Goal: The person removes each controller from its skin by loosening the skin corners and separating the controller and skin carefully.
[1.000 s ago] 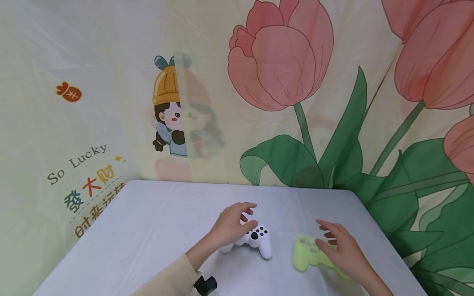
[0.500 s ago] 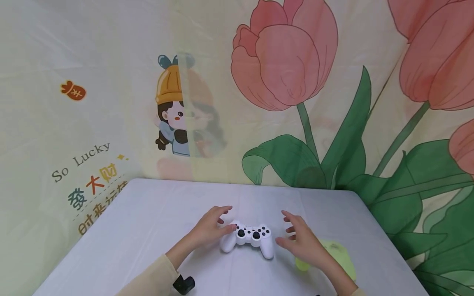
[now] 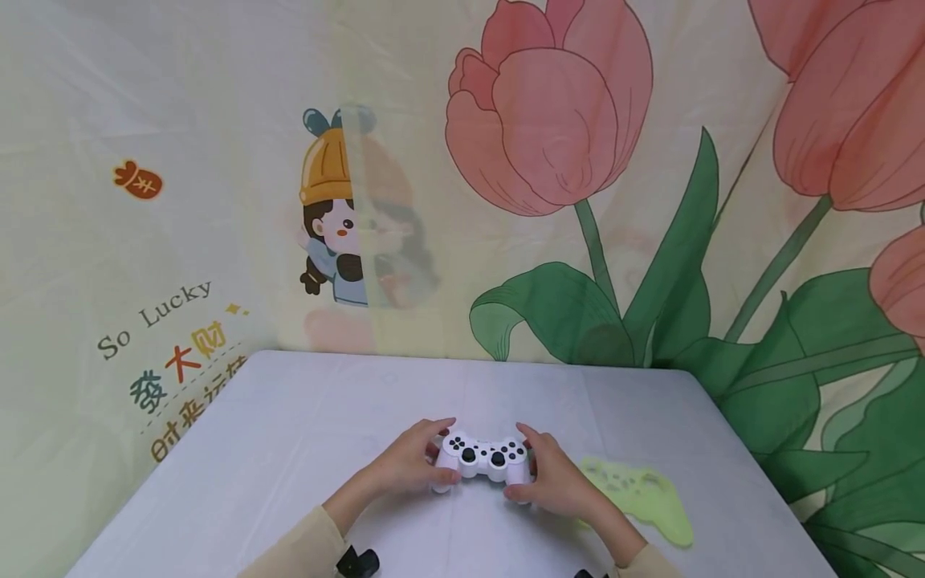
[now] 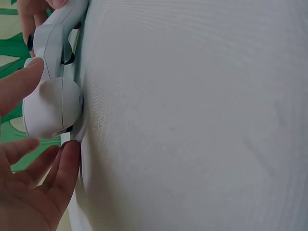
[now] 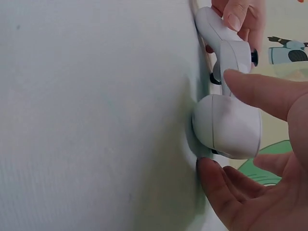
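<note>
Head view: a white game controller (image 3: 482, 461) lies near the middle of the white-covered worktop (image 3: 289, 449), buttons and two dark thumbsticks facing up. The left hand (image 3: 408, 464) curls round its left grip and the right hand (image 3: 552, 480) round its right grip, thumbs over the top face, fingers tucked under. Left wrist view confirms this: the rounded left grip of the controller (image 4: 52, 108) sits between the thumb above and the fingers (image 4: 57, 173) beneath, its underside touching the cloth. Right wrist view shows the same on the other side, the controller (image 5: 227, 122) held between thumb and curled fingers (image 5: 226, 192). A flat yellow-green silicone cover (image 3: 639, 496), shaped like the controller, lies on the worktop just beside the right hand, apart from the controller. Assessment: the controller appears to be a rigid, light plastic shell with a smooth, somewhat slippery finish; the two grips are the sound places to hold, keeping clear of the protruding thumbsticks. The cover looks soft and limp. A printed tulip backdrop (image 3: 549, 112) hangs behind the worktop.
</note>
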Action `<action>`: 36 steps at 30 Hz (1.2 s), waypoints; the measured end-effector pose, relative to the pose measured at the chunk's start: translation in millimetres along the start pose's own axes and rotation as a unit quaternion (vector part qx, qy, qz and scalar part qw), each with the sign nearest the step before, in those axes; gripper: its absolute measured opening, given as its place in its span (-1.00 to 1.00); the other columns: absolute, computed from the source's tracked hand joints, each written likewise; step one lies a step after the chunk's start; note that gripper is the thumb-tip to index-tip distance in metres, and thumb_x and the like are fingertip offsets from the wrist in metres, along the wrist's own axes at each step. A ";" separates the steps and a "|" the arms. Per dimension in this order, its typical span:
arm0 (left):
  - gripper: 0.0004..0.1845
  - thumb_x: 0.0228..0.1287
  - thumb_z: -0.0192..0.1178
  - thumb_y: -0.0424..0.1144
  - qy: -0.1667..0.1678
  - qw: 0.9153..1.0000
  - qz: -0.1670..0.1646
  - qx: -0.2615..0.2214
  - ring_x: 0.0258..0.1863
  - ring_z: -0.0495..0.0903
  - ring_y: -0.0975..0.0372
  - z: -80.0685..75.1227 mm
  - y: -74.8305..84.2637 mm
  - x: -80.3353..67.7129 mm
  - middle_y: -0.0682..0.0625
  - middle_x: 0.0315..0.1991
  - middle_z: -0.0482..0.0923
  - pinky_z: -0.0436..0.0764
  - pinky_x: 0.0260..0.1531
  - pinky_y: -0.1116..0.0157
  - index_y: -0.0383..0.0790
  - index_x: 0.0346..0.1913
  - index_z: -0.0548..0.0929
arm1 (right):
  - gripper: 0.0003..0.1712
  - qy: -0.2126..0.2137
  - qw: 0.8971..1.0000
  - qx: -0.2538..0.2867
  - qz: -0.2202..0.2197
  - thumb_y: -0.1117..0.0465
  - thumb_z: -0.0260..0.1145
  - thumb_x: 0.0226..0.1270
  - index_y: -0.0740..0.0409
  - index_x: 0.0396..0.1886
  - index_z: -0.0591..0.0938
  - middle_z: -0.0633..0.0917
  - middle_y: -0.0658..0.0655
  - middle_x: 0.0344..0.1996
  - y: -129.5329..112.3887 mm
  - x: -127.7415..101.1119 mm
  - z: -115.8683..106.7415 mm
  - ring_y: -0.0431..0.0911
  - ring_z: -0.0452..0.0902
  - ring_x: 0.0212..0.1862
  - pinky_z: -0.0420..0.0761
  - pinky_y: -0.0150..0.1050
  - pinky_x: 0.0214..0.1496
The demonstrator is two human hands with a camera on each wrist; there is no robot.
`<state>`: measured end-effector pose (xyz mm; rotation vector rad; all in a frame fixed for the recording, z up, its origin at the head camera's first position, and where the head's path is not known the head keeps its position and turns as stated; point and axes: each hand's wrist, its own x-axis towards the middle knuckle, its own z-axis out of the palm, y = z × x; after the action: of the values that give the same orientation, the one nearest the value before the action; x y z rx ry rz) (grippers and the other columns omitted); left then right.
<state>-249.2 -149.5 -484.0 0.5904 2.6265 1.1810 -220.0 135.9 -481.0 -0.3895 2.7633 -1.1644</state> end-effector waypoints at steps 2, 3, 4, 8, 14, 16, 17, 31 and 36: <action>0.00 0.15 0.62 -0.05 -0.003 1.000 0.001 0.003 0.01 0.58 0.18 0.8 0.1 -0.2 -0.08 0.23 0.53 0.63 -0.04 0.17 -0.19 0.60 0.36 | 0.18 -0.004 1.000 -0.001 0.003 0.09 0.74 0.06 0.27 0.60 0.31 0.57 0.26 0.18 -0.2 1.9 2.1 -0.02 0.53 0.03 0.61 0.07 0.17; -0.01 0.14 0.63 -0.07 -0.004 1.000 0.004 0.004 -0.02 0.57 0.19 1.3 0.1 -0.2 -0.07 0.19 0.54 0.63 -0.06 0.19 -0.20 0.59 0.37 | 0.15 -0.005 1.000 -0.001 0.005 0.11 0.74 0.06 0.28 0.59 0.33 0.58 0.27 0.19 -0.4 2.6 3.0 0.00 0.54 0.07 0.60 0.12 0.22; -0.02 0.14 0.63 -0.08 -0.005 1.000 0.007 0.007 -0.05 0.56 0.20 1.8 0.2 -0.3 -0.06 0.15 0.54 0.61 -0.08 0.21 -0.22 0.58 0.38 | 0.13 -0.006 1.000 0.001 0.006 0.12 0.73 0.07 0.29 0.58 0.34 0.59 0.28 0.21 -0.9 3.1 3.5 0.02 0.55 0.10 0.59 0.16 0.26; -0.06 0.13 0.63 -0.14 0.001 1.000 0.020 0.011 -0.11 0.57 0.21 4.2 1.0 -0.9 -0.04 0.04 0.58 0.60 -0.11 0.25 -0.26 0.55 0.42 | 0.08 -0.012 1.000 0.005 0.015 0.15 0.72 0.07 0.30 0.55 0.39 0.60 0.27 0.23 -1.5 4.8 5.3 0.04 0.56 0.14 0.57 0.21 0.30; -0.08 0.07 0.64 -0.22 0.023 0.999 0.022 0.010 -0.10 0.63 0.22 8.9 4.7 2.5 -0.08 0.04 0.62 0.65 -0.13 0.26 -0.29 0.51 0.46 | 0.05 -0.002 1.000 -0.012 0.012 0.18 0.72 0.01 0.27 0.52 0.45 0.65 0.19 0.14 -2.1 6.8 0.8 -0.02 0.56 0.03 0.64 0.11 0.18; -0.09 0.07 0.64 -0.22 0.029 0.999 0.017 0.010 -0.11 0.64 0.23 10.8 7.9 6.0 -0.08 0.07 0.62 0.66 -0.16 0.28 -0.27 0.51 0.47 | 0.05 0.007 1.000 -0.017 0.008 0.21 0.72 -0.01 0.26 0.51 0.46 0.66 0.18 0.13 -1.5 7.4 -3.7 -0.04 0.56 -0.03 0.67 0.04 0.09; -0.09 0.07 0.63 -0.21 0.033 0.999 0.015 0.012 -0.11 0.63 0.23 11.7 10.0 8.2 -0.07 0.08 0.61 0.66 -0.17 0.29 -0.26 0.51 0.48 | 0.04 0.011 1.000 -0.017 0.007 0.23 0.72 -0.02 0.25 0.51 0.46 0.66 0.18 0.12 -0.8 7.8 -6.7 -0.05 0.56 -0.06 0.67 0.00 0.03; -0.13 0.08 0.62 -0.16 0.073 0.997 0.036 0.019 -0.19 0.61 0.26 29.0 62.3 50.5 -0.04 0.05 0.64 0.66 -0.22 0.31 -0.23 0.48 0.51 | 0.00 0.013 0.999 -0.030 -0.009 0.30 0.65 0.06 0.16 0.55 0.44 0.65 0.11 0.07 18.0 6.9 -83.1 -0.07 0.56 -0.23 0.63 -0.22 -0.24; -0.14 0.08 0.60 -0.18 0.073 0.996 0.047 0.021 -0.21 0.60 0.27 42.4 83.6 70.4 -0.04 0.02 0.64 0.65 -0.22 0.33 -0.22 0.48 0.51 | 0.00 0.006 0.998 -0.050 -0.041 0.24 0.64 0.10 0.17 0.56 0.42 0.64 0.16 0.12 38.5 3.4 -112.4 -0.06 0.58 -0.28 0.62 -0.26 -0.28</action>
<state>-275.2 -40.2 -450.6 0.6663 2.7801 1.2434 -253.8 237.9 -430.2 -0.5131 2.8477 -1.0523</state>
